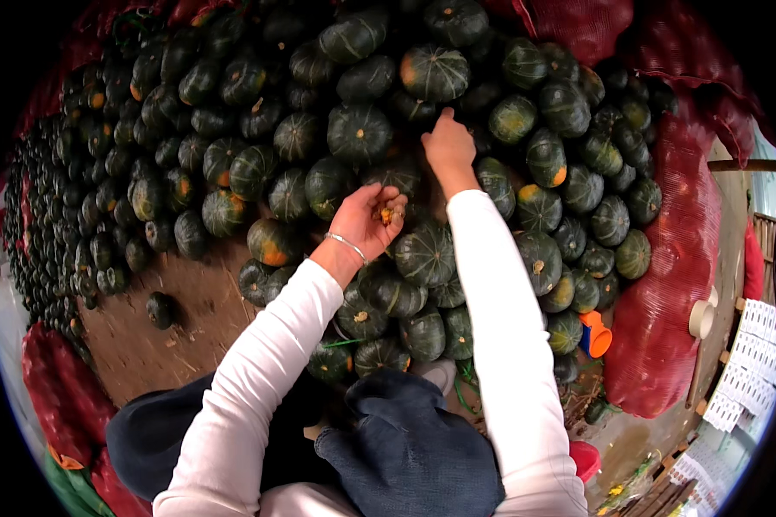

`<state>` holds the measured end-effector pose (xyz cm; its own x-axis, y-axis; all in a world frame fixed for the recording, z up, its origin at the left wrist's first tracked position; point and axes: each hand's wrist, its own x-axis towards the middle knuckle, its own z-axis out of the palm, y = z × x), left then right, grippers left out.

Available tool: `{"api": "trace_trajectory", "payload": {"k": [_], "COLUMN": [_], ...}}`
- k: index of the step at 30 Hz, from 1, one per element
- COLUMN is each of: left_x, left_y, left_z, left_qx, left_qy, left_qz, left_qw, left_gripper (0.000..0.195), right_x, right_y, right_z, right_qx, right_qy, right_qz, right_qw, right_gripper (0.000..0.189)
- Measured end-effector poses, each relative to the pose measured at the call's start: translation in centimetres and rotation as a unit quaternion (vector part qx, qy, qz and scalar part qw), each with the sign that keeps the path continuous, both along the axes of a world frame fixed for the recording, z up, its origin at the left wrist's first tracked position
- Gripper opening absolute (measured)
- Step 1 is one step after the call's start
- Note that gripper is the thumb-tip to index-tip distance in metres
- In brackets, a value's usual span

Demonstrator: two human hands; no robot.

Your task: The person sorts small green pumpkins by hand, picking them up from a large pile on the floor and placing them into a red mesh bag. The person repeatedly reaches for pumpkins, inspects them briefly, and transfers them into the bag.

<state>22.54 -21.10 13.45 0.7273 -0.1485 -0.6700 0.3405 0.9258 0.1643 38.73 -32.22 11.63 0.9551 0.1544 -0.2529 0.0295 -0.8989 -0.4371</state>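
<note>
My left hand (370, 220), with a bangle at the wrist, is turned palm up. Its curled fingers hold small orange-brown bits (385, 214), too small to name surely. Below it sits a green kabocha squash (425, 252) with pale stripes. Further up the heap, my right hand (451, 145) reaches forward with its thumb or a finger extended; the other fingers are hidden beneath it, so any small thing in them cannot be seen. Nearest its tip are a dark squash (414, 106) and a large one with an orange patch (434, 73).
Kabocha squashes (291, 136) spread widely ahead and left on a brown floor (168, 284). Full red mesh sacks (669, 271) border the right; others (64, 381) lie at lower left. An orange and blue tape dispenser (596, 335) lies by the right sack, near a tape roll (701, 319).
</note>
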Motion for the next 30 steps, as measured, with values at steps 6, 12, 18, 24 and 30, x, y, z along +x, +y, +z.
{"api": "trace_trajectory", "payload": {"k": [6,12,18,24,30], "left_x": [-0.7,-1.1,-0.8,-1.5,-1.3], "left_y": [-0.9,-0.4,-0.6,0.1,0.6], "left_z": [0.7,0.5,0.7,1.1,1.6], "left_qx": [0.053,0.038,0.026,0.042,-0.037], "left_qy": [0.047,0.032,0.026,0.013,-0.009], "left_qz": [0.002,0.002,-0.009,-0.003,0.011], "left_qw": [0.998,0.999,0.999,0.999,0.999], "left_gripper": [0.023,0.023,0.024,0.033,0.035], "right_x": [1.2,0.6,-2.3,-8.6,-10.8], "right_y": [1.8,1.5,-0.1,-3.4,-3.5], "right_z": [-0.7,-0.7,-2.4,3.5,10.0], "right_qx": [-0.096,-0.08,-0.066,0.198,0.313], "right_qy": [-0.057,-0.082,-0.053,-0.035,0.122], "right_qz": [-0.013,-0.006,-0.032,-0.042,0.123], "right_qw": [0.994,0.993,0.996,0.979,0.934], "right_gripper": [0.034,0.022,0.017,0.027,0.031]}}
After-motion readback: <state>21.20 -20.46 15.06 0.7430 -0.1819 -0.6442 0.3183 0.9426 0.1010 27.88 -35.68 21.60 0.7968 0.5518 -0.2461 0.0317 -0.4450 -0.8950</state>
